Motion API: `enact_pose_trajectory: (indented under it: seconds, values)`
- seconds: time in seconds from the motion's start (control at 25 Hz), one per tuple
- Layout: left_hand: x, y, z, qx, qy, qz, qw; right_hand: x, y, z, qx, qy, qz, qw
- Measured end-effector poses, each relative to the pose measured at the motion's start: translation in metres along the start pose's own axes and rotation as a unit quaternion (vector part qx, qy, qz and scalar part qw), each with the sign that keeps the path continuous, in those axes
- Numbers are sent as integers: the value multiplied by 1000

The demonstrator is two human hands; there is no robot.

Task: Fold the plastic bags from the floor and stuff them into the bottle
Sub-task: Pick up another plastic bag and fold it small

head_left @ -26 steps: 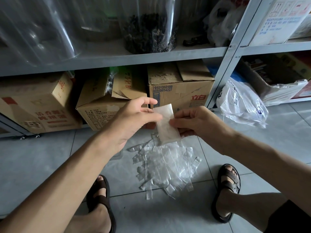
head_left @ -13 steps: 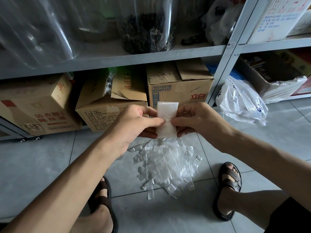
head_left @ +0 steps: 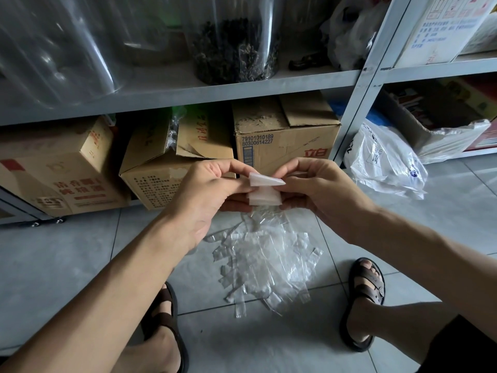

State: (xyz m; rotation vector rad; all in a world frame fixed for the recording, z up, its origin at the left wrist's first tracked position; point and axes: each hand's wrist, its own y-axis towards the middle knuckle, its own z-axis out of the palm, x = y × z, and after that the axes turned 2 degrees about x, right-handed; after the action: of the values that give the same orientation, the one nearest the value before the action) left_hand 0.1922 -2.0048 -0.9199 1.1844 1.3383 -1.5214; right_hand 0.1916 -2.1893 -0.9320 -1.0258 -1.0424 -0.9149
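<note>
A small translucent white plastic bag (head_left: pixel 265 191) hangs in the air between both hands, its top edge bent over forward. My left hand (head_left: pixel 207 189) pinches its left edge and my right hand (head_left: pixel 320 188) pinches its right edge. Beneath them, on the grey tiled floor, lies a loose pile of clear plastic bags (head_left: pixel 265 262) between my two sandalled feet. A large clear plastic bottle (head_left: pixel 56 47) lies on the shelf at the upper left; I cannot tell whether it is the task's bottle.
A grey metal shelf (head_left: pixel 242 88) runs across the back, holding a clear jar of dark dried stuff (head_left: pixel 235 44). Cardboard boxes (head_left: pixel 282 135) stand under it. A crumpled white plastic bag (head_left: pixel 384 160) lies on the floor at the right by the shelf post (head_left: pixel 357 95).
The small bag was held upright and flat; now its top half is bent down toward me. Both hands stayed close together at the same height.
</note>
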Motion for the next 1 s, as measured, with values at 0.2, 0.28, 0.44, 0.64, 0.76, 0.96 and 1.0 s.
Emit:
enact_pose_trajectory:
  seconds: [0.2,0.28,0.44,0.64,0.76,0.96,1.0]
  values:
    - [-3,-1,-2,35,-40,-24,998,2,0,-1,9,4,-14,1000]
    - [-3,-2,-3,49,-40,-27,998,2,0,-1,19,6,-6,1000]
    - [-3,-2,-3,66,-41,-27,997,1,1,0,31,26,16,999]
    - [-2,-2,-2,73,-22,-18,997,-1,3,-1,34,30,10,999]
    - [0,0,-3,83,-23,-21,996,-3,2,-2,18,-17,-35,999]
    - [3,1,-5,81,13,6,997,-4,3,-1,1,-54,-81,995]
    - [4,1,-5,72,39,19,996,-4,3,-1,7,-46,-73,996]
